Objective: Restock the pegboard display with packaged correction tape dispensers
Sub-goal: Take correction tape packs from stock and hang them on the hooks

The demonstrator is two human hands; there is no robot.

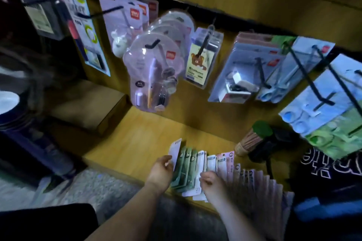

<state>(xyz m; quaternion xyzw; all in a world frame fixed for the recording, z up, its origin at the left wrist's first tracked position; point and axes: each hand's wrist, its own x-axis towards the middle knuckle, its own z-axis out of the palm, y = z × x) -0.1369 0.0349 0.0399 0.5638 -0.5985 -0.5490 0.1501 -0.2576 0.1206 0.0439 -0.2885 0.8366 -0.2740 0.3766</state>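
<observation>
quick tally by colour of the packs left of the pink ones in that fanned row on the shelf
white packs: 3, one pinched by the left hand
green packs: 3
total: 6, as far as the blur lets me tell

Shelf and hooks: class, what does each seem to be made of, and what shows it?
Shelf: probably wood or wood-look laminate, with a matt yellow-brown surface and faint grain. Hooks: likely thin metal wire with a black coating; they are slim and rigid, with upturned tips.
</observation>
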